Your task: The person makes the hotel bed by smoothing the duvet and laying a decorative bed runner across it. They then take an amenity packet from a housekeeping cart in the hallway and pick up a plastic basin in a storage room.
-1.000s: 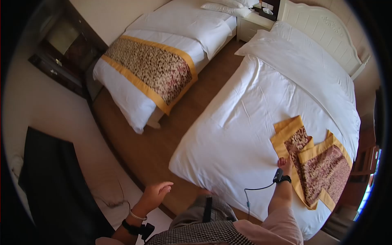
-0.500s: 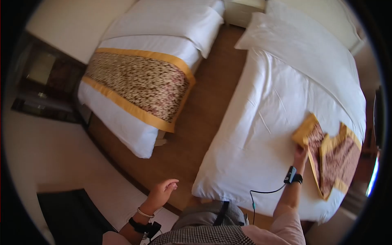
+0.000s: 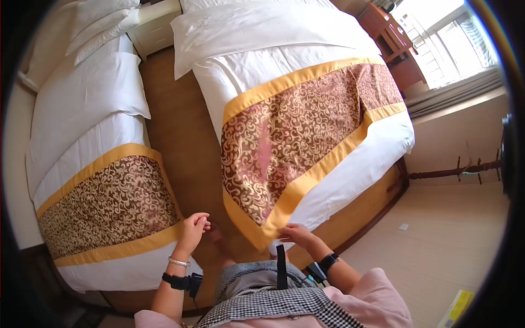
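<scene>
A bed runner (image 3: 295, 136), maroon with gold scrolls and a yellow border, lies across the white bed (image 3: 350, 158) on the right. Its near corner hangs over the bed's side, blurred. My right hand (image 3: 298, 235) pinches the yellow border at that corner. My left hand (image 3: 194, 229) hovers beside the other bed, fingers curled in and holding nothing, in front of a similar bed runner (image 3: 117, 202) spread flat there. Both wrists wear black straps with small devices.
A wooden-floored aisle (image 3: 175, 120) separates the two beds. A white nightstand (image 3: 153, 30) stands at its far end. To the right are a wooden chair (image 3: 391, 38), a window (image 3: 443, 44) and a dark coat rack (image 3: 465, 170). A yellow-and-white item (image 3: 458, 309) is at the lower right.
The bunched runner on the right bed now lies spread across it. My right hand has moved left to its near corner. My view has turned right, and my left hand remains empty.
</scene>
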Action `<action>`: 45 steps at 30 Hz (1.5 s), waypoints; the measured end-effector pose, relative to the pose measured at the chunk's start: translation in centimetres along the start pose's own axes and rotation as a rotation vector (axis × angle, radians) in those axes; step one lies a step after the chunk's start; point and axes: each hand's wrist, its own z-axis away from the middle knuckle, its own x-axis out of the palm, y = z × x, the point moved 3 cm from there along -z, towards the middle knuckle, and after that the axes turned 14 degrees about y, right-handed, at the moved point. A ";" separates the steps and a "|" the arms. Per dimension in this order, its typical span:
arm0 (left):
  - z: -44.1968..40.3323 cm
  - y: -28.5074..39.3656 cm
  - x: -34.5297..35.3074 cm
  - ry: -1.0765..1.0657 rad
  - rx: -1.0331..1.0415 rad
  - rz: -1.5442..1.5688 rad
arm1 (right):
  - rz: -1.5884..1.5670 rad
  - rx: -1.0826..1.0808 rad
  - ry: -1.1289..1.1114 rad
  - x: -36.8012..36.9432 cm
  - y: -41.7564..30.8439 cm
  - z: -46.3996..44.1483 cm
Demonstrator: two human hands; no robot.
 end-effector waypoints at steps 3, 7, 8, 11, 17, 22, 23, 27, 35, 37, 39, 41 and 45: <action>-3.3 -1.8 -2.5 -0.007 0.065 -0.044 | -0.104 -0.005 0.395 -1.0 2.8 -4.3; -10.6 0.1 -3.3 0.025 0.191 -0.081 | -0.420 -0.084 0.516 -0.3 1.8 -4.9; -12.7 1.8 -2.9 0.018 0.220 -0.111 | -0.464 -0.131 0.568 -0.4 0.5 -4.9; -18.8 5.2 -0.5 0.003 0.287 -0.156 | -0.526 -0.172 0.591 1.0 -0.7 -6.3; -33.9 8.8 6.5 -0.011 0.215 -0.231 | -0.922 -0.450 0.407 7.3 -4.2 -9.7; -40.2 12.9 14.4 -0.073 0.251 -0.247 | -0.889 -0.220 0.060 9.3 -8.8 -1.1; -40.6 13.7 16.0 -0.118 0.218 -0.214 | -0.934 -0.234 0.030 9.5 -9.1 0.5; -44.5 14.2 19.1 -0.243 0.214 -0.368 | -1.156 -0.390 -0.093 10.8 -13.2 8.5; -34.6 24.2 10.7 -1.153 -0.340 -0.354 | -1.390 -0.469 0.150 19.6 -15.9 12.9; -33.1 27.4 6.7 -1.177 -0.308 -0.410 | -1.414 -0.506 0.173 21.0 -14.4 13.3; -36.0 29.7 3.4 -1.256 -0.280 -0.484 | -1.461 -0.498 0.292 22.2 -14.3 14.5; -36.8 32.2 1.0 -1.180 -0.250 -0.630 | -1.449 -0.453 0.314 23.7 -14.5 14.9; -40.3 31.0 -1.5 -0.961 -0.057 -1.007 | -1.271 -0.303 0.354 25.5 -11.5 10.8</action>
